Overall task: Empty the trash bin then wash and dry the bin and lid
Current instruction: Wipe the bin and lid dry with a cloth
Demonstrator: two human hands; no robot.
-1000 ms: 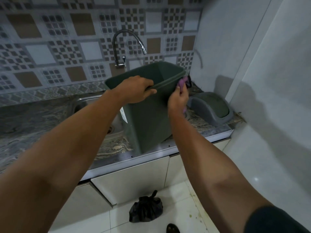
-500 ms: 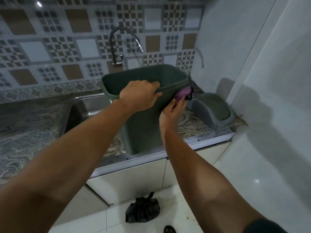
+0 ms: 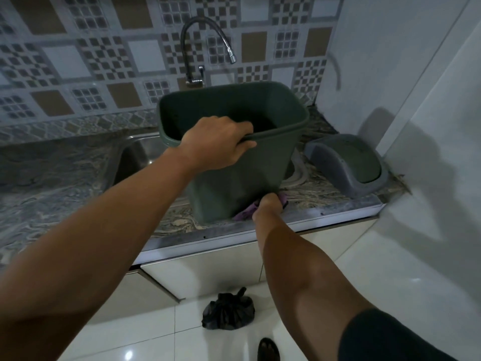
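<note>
A dark green trash bin (image 3: 263, 162) stands upright on the marbled counter, just right of the sink. My left hand (image 3: 216, 144) grips its near rim, fingers curled over the edge. Low at the bin's front right corner, my right hand (image 3: 269, 204) holds a purple cloth (image 3: 244, 212) against the wall near the base. The grey and green swing lid (image 3: 346, 162) lies on the counter to the right of the bin, apart from it.
A steel sink (image 3: 138, 155) sits left of the bin under a curved tap (image 3: 205, 45). The counter edge (image 3: 325, 217) runs in front. On the floor below lie a tied black trash bag (image 3: 229, 311) and a dark shoe (image 3: 268, 350). A white wall (image 3: 429, 126) closes the right.
My right hand has slid the purple cloth down the bin's front right corner from the rim to near the base. My left hand kept its grip on the rim.
</note>
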